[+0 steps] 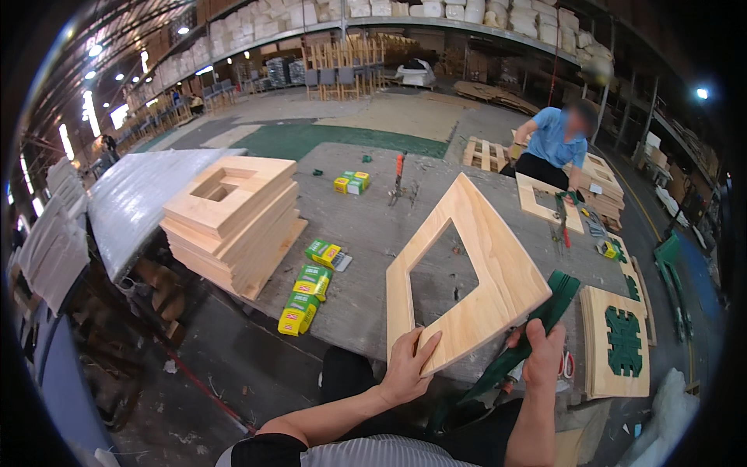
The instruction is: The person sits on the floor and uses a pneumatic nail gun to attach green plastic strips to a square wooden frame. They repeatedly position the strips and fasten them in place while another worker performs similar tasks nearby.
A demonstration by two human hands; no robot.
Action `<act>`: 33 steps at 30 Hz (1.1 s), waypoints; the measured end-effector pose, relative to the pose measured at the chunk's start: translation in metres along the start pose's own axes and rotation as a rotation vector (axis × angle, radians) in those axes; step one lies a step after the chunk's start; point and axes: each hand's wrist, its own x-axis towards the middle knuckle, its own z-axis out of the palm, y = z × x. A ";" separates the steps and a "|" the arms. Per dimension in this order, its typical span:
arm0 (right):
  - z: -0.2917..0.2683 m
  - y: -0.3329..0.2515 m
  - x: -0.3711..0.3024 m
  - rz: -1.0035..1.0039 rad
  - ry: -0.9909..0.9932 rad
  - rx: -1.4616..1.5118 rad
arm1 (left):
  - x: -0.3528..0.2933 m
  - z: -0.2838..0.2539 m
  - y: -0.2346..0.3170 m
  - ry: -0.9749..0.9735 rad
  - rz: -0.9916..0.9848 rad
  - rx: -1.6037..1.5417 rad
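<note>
A pale wooden panel [502,276] with a square opening stands tilted up above the grey worktable [366,272]. My left hand [408,366] grips its lower edge, thumb on the near face. My right hand [542,354] is closed round a bundle of dark green webbing strips [562,296], just right of the panel's lower corner. The strips' upper ends stick out above the hand, and more green webbing hangs down toward my lap. Beside the right hand lie red-handled scissors [568,364], partly hidden.
Stacked wooden frames [233,210] stand at the left, near small yellow-green boxes [311,282]. More boxes [352,183] and an orange-handled tool [400,173] lie farther back. Panels with woven green webbing [624,342] rest at the right. A co-worker [556,148] in blue handles another frame [537,204].
</note>
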 end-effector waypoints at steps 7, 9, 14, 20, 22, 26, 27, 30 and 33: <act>-0.002 0.002 -0.020 0.151 0.153 -0.277 | -0.023 -0.008 -0.013 -0.342 -0.070 -0.068; -0.007 0.004 -0.026 0.145 0.168 -0.289 | -0.030 -0.024 -0.024 -0.391 -0.148 -0.132; -0.016 0.014 -0.030 0.126 0.155 -0.294 | -0.072 -0.037 -0.076 -0.049 -0.649 -0.254; -0.012 0.012 -0.028 0.137 0.184 -0.271 | -0.083 -0.033 -0.068 -0.168 -1.335 -0.987; -0.012 0.008 -0.029 0.132 0.166 -0.289 | -0.087 -0.020 -0.061 -0.218 -1.145 -0.831; -0.002 -0.006 -0.028 0.126 0.056 -0.369 | -0.073 -0.012 -0.055 -0.170 -0.923 -0.829; 0.002 -0.008 -0.030 0.129 0.040 -0.396 | -0.049 -0.026 -0.046 -0.191 -0.951 -0.908; 0.034 -0.009 -0.029 -0.047 -0.085 -0.363 | 0.015 -0.079 -0.015 -0.172 -0.858 -0.994; 0.072 -0.028 -0.028 -0.019 -0.355 -0.446 | 0.051 -0.113 0.016 -0.050 -0.682 -1.074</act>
